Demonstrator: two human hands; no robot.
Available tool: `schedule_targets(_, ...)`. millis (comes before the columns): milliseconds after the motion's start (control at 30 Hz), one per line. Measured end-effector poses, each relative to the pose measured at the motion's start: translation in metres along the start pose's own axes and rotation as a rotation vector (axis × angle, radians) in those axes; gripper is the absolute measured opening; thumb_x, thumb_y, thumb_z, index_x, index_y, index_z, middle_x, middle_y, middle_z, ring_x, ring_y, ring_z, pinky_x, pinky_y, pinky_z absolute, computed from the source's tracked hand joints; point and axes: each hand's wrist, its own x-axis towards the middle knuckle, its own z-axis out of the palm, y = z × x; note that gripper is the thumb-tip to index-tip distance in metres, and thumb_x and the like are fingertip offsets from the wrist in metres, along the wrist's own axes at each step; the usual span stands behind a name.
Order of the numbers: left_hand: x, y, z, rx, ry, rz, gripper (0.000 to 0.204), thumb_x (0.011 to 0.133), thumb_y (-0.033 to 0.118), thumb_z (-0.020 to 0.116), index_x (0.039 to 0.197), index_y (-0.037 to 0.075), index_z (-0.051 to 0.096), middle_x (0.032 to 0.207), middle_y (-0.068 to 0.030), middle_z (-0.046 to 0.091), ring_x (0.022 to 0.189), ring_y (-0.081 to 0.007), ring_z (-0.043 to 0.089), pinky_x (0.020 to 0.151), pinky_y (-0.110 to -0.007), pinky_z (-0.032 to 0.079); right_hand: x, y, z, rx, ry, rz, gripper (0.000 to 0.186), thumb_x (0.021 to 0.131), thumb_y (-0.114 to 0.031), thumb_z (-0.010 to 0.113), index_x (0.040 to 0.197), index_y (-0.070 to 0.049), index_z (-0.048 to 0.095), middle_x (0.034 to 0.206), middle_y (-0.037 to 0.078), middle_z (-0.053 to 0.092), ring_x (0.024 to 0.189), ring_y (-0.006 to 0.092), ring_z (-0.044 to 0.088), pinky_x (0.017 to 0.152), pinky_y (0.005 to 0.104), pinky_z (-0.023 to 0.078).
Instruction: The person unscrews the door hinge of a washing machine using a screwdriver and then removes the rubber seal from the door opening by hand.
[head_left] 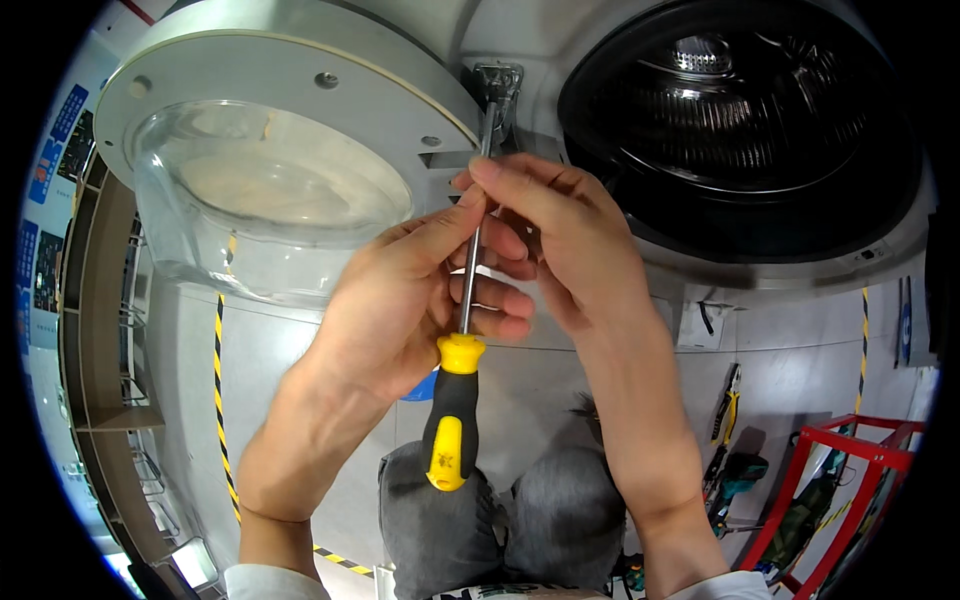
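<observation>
A screwdriver (457, 410) with a yellow and black handle hangs between my hands, its long shaft pointing up and away toward a metal hinge (497, 84). My left hand (405, 275) pinches the shaft between thumb and fingers. Close against it, my right hand (570, 225) also grips the shaft, a little higher up. The handle itself is held by neither hand. The hinge joins an opened washing machine door (270, 75) with a clear glass bowl (270, 190) to the machine's front. Whether the tip touches a screw at the hinge cannot be made out.
Right of the hinge gapes the dark drum opening (720, 150) with its black rubber seal (600, 170). On the floor at right lie yellow-handled pliers (727, 405) and a green power drill (738, 475), beside a red metal frame (850, 445). Shelving (105, 400) stands at left.
</observation>
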Motion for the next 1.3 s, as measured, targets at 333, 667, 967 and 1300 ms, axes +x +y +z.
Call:
schedule_targets(333, -0.067, -0.083, -0.043, -0.393, -0.331, -0.101, 0.065, 0.093, 0.057, 0.03, 0.116, -0.003, 0.044, 0.079, -0.0153, 0.058, 0.055, -0.0197, 0.055, 0.052, -0.027, 0.045, 0.006, 0.016, 0.004, -0.002, 0.163, -0.158, 0.018, 0.086, -0.018, 0.065, 0.085, 0.0, 0.067, 0.065, 0.0, 0.057, 0.054, 0.0043, 0.047, 0.049, 0.0204, 0.035)
schedule_targets(667, -0.08, -0.062, -0.017, -0.382, -0.167, -0.042, 0.051, 0.098, 0.047, 0.024, 0.102, 0.002, 0.046, 0.06, -0.011, 0.052, 0.034, -0.0146, 0.042, 0.034, -0.022, 0.037, 0.004, 0.028, -0.05, -1.123, 0.602, -0.892, 0.014, 0.088, -0.012, 0.057, 0.093, 0.001, 0.062, 0.084, 0.013, 0.061, 0.076, 0.0284, 0.06, 0.065, 0.0374, 0.047)
schedule_targets(967, -0.082, -0.055, -0.023, -0.41, -0.158, -0.046, 0.048, 0.099, 0.044, 0.027, 0.104, -0.001, 0.045, 0.062, -0.0134, 0.052, 0.034, -0.016, 0.042, 0.033, -0.023, 0.036, 0.029, 0.031, -0.046, -1.042, 0.498, -0.827, 0.046, 0.087, -0.034, 0.06, 0.11, 0.006, 0.056, 0.105, 0.024, 0.057, 0.096, 0.0341, 0.057, 0.081, 0.0377, 0.046)
schedule_targets(1300, -0.083, -0.053, -0.021, -0.377, -0.145, -0.046, 0.048, 0.099, 0.043, 0.027, 0.103, -0.001, 0.046, 0.064, -0.0118, 0.054, 0.035, -0.0139, 0.042, 0.033, -0.021, 0.033, 0.067, 0.023, -0.068, -0.447, 0.091, -0.784, 0.047, 0.08, -0.027, 0.072, 0.11, 0.007, 0.059, 0.099, 0.01, 0.064, 0.089, 0.0132, 0.055, 0.08, 0.0245, 0.045)
